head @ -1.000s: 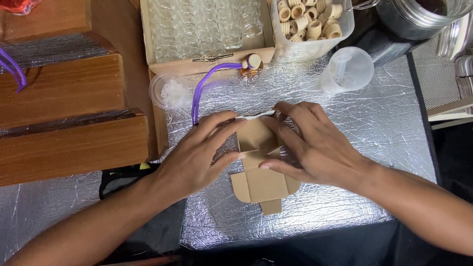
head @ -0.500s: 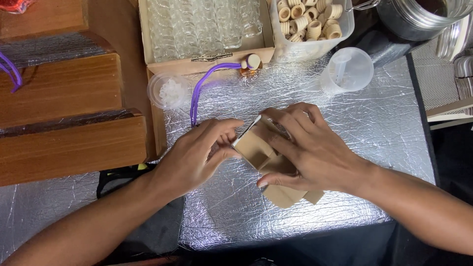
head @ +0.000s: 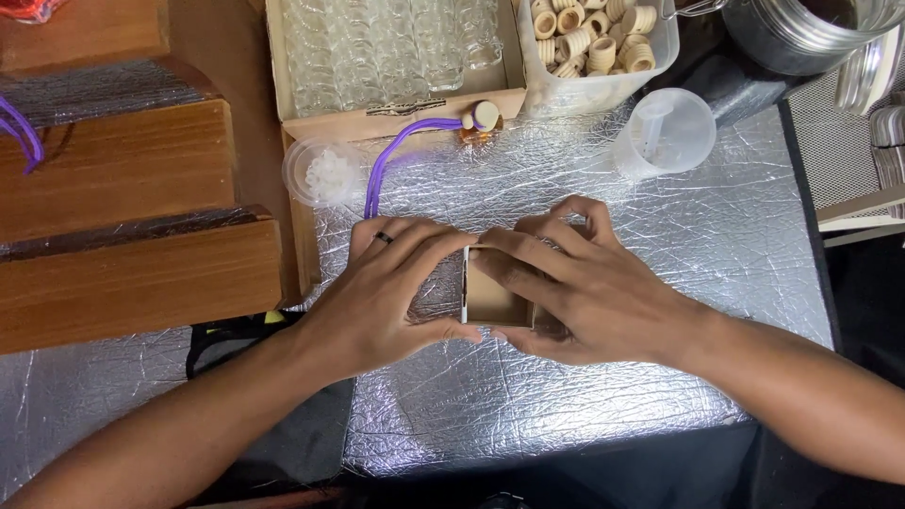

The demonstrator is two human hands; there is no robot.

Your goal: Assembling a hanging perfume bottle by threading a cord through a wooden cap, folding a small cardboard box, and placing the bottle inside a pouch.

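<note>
While foil gleams, hands pinch brown carton.

Small cardboard box in hand, bigger packs along the far edge

A little brown cardboard box, open side up, sits mid-table on the foil-covered table, pinched between the left hand and right hand. At the far edge, a long open cardboard carton packed with clear glass vials; right beside it, a clear plastic tub of pale wooden rings.
</note>
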